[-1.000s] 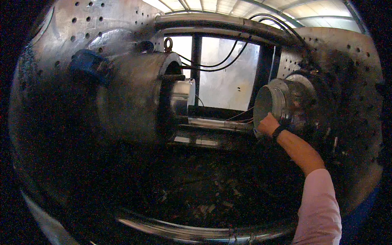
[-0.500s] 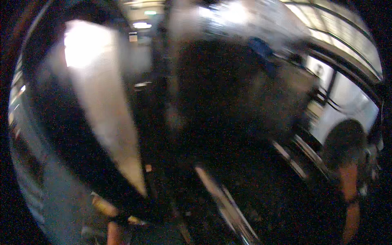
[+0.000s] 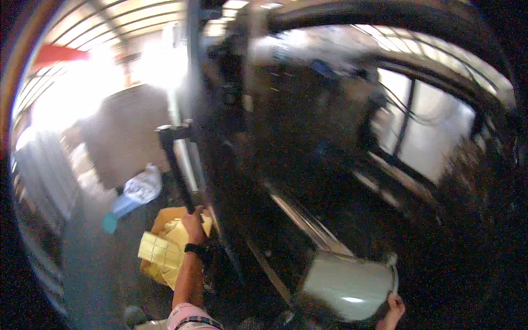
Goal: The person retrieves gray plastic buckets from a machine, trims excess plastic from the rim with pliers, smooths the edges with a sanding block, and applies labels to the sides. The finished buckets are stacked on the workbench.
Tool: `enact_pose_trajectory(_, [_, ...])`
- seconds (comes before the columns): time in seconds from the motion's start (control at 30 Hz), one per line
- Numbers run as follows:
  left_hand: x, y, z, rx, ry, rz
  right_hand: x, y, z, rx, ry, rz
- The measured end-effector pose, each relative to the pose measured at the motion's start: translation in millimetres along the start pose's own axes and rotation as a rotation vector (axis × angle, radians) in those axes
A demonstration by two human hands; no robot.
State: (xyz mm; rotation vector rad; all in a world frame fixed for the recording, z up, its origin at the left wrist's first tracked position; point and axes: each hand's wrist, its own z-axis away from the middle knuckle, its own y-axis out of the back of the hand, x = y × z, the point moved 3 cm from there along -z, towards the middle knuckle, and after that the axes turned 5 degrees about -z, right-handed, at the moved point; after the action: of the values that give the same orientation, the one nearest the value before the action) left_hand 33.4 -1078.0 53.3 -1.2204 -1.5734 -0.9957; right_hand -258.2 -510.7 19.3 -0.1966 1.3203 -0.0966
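My left hand [image 3: 193, 224] reaches forward, a black band on its wrist. Its fingers close around the lower end of a long black bar handle [image 3: 175, 162] on an upright panel edge. At the lower right, my right hand [image 3: 393, 309] grips the edge of a pale grey-green, glossy, curved piece [image 3: 349, 286], which looks like a plastic bin or moulded shell; its exact kind does not show. Some of my right fingers are hidden behind its rim.
Below my left hand stands a cardboard box [image 3: 159, 221] with yellow blocks or packs [image 3: 160, 250]. Farther left lie a blue-and-white bundle [image 3: 142, 187] and a brown board [image 3: 129, 129]. Ahead, a dark machine interior has metal rails [image 3: 308, 223] and a window [image 3: 434, 118] at right.
The view has swung and grown sharper. The large panel with a bright strip no longer fills the left side. My left hand is now up at the handle; the grey-green piece has come into view.
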Motion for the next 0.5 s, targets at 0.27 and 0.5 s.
enact_pose_trajectory(0.27, [49.5, 32.6, 180.7, -0.418, -0.200, 0.126, 4.2, 209.1, 174.8, 0.266, 0.057, -0.120])
enact_pose_trajectory(0.5, [108.8, 94.1, 356.0, -0.516, -0.221, -0.248, 40.3, 392.5, 346.0, 0.588, 0.106, -0.520])
